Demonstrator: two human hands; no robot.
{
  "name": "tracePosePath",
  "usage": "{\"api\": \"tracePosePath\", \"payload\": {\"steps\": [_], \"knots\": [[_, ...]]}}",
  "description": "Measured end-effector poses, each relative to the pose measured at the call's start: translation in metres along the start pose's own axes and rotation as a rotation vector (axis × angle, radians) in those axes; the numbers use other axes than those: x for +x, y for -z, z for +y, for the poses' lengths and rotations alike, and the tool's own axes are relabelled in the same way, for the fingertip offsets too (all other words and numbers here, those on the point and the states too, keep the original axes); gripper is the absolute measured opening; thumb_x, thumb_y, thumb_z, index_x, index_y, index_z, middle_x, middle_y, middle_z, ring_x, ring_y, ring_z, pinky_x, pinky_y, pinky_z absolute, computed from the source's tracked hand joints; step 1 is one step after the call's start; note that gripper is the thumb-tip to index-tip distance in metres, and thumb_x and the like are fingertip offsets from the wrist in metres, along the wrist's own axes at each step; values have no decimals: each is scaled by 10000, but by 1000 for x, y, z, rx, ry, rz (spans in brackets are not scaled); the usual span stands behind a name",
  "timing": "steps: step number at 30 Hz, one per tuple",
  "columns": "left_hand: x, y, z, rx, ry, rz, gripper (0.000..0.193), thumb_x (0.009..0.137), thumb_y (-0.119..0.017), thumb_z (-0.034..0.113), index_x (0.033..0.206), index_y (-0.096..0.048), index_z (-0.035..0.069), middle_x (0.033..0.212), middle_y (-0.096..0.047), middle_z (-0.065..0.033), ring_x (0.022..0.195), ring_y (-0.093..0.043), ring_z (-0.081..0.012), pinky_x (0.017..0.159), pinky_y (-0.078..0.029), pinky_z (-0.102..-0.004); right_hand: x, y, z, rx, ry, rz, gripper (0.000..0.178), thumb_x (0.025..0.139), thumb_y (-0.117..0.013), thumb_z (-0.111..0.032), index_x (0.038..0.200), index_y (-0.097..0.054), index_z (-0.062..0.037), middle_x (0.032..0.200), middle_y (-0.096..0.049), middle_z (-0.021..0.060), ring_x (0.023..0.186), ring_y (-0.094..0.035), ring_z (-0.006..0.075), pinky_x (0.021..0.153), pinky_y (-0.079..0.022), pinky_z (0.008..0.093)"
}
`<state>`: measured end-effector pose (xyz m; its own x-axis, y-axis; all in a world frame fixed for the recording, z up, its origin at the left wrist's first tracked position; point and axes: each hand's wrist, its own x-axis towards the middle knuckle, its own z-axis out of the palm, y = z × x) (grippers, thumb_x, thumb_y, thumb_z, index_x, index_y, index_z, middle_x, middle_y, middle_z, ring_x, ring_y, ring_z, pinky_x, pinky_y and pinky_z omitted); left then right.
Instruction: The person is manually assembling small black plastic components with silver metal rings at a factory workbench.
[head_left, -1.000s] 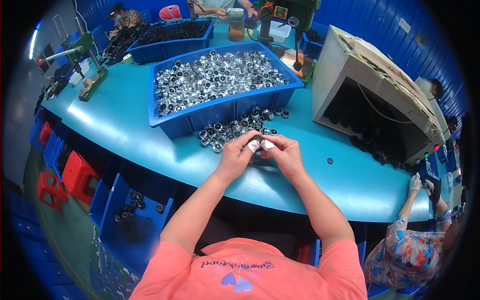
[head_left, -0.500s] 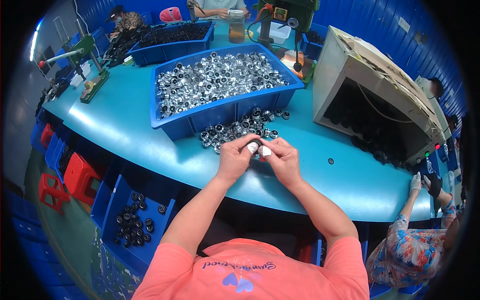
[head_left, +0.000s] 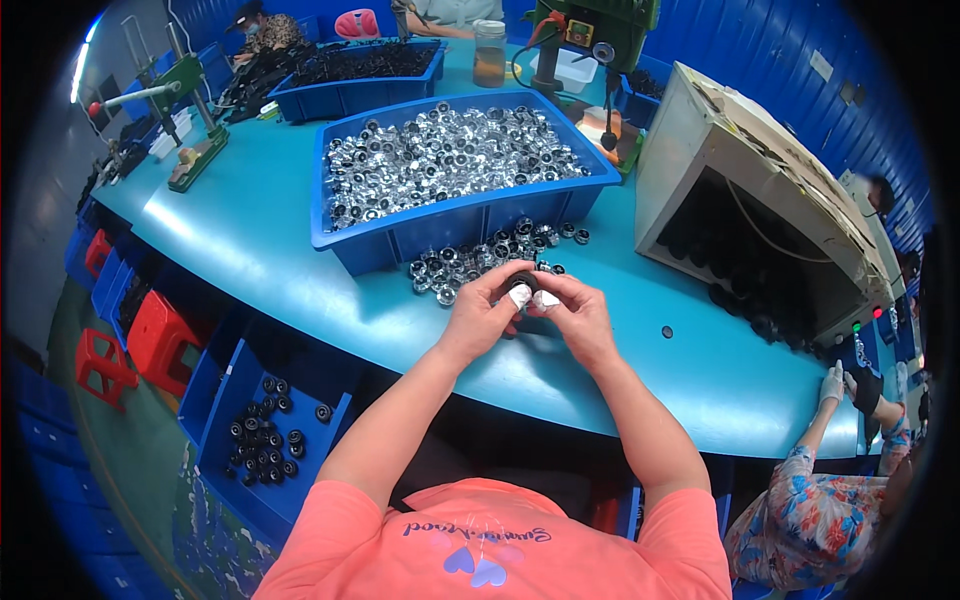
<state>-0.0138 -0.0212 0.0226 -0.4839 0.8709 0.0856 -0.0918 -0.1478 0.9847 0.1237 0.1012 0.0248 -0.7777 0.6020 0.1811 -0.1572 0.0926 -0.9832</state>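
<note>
A small black wheel [head_left: 521, 283] is pinched between my two hands, above the near part of the table. My left hand [head_left: 485, 312] closes on it from the left side, with fingers on top and a white-wrapped thumb against its near face. From the right, my right hand [head_left: 580, 315] grips it with its fingers and a thumb also wrapped in white. The fingers cover much of the wheel. Just beyond my hands, a loose heap of shiny clear-and-black hubs [head_left: 446, 268] lies on the table, against a blue bin [head_left: 420, 240] full of similar hubs.
A grey box [head_left: 668, 200] holding black rings stands on the right of the teal table [head_left: 250, 270]. One small black piece [head_left: 667, 332] lies nearby. Black wheels [head_left: 268, 440] fill part of a low blue bin at left. Presses stand behind; a gloved co-worker [head_left: 815, 490] works at right.
The view has shifted slightly, so the table things appear a little farther right. Both my hands stay on the black wheel, which now shows more of its round face.
</note>
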Motion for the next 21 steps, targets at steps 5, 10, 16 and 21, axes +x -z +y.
{"api": "tracePosePath", "payload": {"steps": [5, 10, 16, 21], "knots": [[2, 3, -5, 10, -23, 38, 280, 955, -660, 50, 1221, -739, 90, 902, -724, -8, 702, -615, -50, 550, -506, -216, -6, -3, 2, -149, 85, 16, 342, 869, -690, 36, 1191, -767, -53, 993, -697, 65, 899, -635, 127, 775, -516, 252], [-2, 2, 7, 85, -24, 39, 321, 930, -657, 14, 1239, -723, 67, 912, -719, -8, 722, -616, -57, 614, -517, -231, -5, -1, 10, -199, 108, 1, 346, 875, -681, 42, 1204, -755, -37, 979, -700, 65, 903, -655, 133, 790, -550, 263], [-3, 1, 9, 114, -85, -55, 502, 912, -683, 5, 1403, -605, 70, 1073, -718, -27, 935, -660, -95, 804, -550, -268, 2, 1, -3, 180, -129, 27, 358, 903, -638, 14, 1255, -705, 20, 1086, -727, 92, 961, -703, 161, 842, -607, 305], [-5, -2, 5, 116, -123, -70, 599, 896, -707, 18, 1469, -546, 86, 1139, -709, -29, 925, -656, -94, 768, -543, -260, 4, 8, -1, 243, -211, -6, 373, 896, -623, 5, 1263, -687, 27, 1127, -727, 113, 970, -700, 158, 824, -605, 298]]}}
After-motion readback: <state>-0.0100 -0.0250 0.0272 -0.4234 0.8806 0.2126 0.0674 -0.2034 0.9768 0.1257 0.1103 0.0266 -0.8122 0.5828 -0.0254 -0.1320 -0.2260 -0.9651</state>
